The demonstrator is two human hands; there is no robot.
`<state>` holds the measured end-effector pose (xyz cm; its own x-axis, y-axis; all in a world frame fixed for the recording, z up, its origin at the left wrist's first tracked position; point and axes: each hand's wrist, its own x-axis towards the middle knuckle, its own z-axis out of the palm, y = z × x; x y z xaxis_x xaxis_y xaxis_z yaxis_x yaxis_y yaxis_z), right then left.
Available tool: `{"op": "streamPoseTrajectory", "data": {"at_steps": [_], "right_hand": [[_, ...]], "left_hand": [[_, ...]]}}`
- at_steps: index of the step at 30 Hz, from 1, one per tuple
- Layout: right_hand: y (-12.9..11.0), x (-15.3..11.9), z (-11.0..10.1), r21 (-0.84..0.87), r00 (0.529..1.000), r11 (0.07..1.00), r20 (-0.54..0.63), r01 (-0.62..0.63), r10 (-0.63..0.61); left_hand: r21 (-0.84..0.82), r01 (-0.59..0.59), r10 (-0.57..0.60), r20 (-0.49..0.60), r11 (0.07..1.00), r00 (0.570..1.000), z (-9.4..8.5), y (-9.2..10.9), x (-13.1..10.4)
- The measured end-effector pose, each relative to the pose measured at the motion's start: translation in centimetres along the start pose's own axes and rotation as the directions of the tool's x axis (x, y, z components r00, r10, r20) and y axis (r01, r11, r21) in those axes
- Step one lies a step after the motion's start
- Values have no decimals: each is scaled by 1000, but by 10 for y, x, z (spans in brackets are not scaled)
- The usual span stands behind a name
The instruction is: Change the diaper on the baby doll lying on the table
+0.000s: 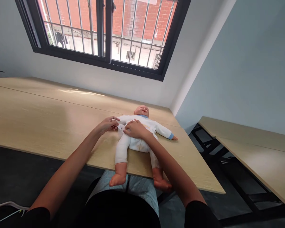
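A baby doll (142,110) lies on its back on the wooden table, its feet sticking out over the front edge. It wears a white outfit (139,145) with blue trim at the neck and cuff. At the doll's side, on the left in view, my left hand (108,124) pinches a bit of the white cloth. My right hand (136,129) rests on the doll's belly, its fingertips bent onto the cloth close to my left hand. What my right fingers hold, if anything, is hidden. My right forearm passes over one of the doll's legs.
The light wooden table (49,117) runs along the wall beneath a barred window (104,31). To the right, past a gap, stands another wooden table (251,142) on a black frame. A white cable (9,204) hangs at the lower left.
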<state>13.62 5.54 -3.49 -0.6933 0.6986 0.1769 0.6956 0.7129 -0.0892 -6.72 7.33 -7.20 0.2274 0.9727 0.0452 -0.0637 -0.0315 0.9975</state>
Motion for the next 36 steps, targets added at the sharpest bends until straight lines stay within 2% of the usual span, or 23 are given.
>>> {"op": "streamPoseTrajectory", "data": {"at_steps": [3, 8, 11, 15, 17, 20, 25, 29, 33, 36], "right_hand": [[-7, 20, 11, -93, 990, 991, 85, -101, 109], [-9, 30, 17, -97, 982, 980, 53, -176, 181], [-2, 21, 4, -31, 978, 977, 8, -209, 210], [13, -8, -18, 245, 972, 951, -91, -190, 217], [16, -20, -20, 300, 971, 937, -105, -177, 216], [16, -28, -8, 283, 974, 939, -54, -196, 220], [16, -24, 14, 309, 965, 926, -70, -218, 251], [22, -26, 20, 402, 947, 884, -103, -240, 304], [25, -30, 24, 506, 935, 832, -127, -227, 332], [29, -32, 23, 649, 930, 748, -177, -136, 323]], "left_hand": [[4, -24, 24, 3, 1000, 1000, 4, 3, -2], [14, -92, 91, 57, 996, 994, 22, 6, -5], [2, -139, 139, 58, 990, 989, 29, 6, -3], [-31, -175, 176, 40, 984, 984, 30, 5, 0], [-37, -196, 197, 39, 980, 980, 32, 4, 1], [-25, -248, 249, 60, 968, 967, 40, 3, 2], [104, -342, 323, 158, 934, 933, 68, 1, 2], [203, -422, 393, 171, 883, 904, 86, -3, 2], [296, -479, 443, 183, 827, 878, 90, -9, 1], [400, -516, 479, 197, 758, 855, 89, -11, -3]]}}
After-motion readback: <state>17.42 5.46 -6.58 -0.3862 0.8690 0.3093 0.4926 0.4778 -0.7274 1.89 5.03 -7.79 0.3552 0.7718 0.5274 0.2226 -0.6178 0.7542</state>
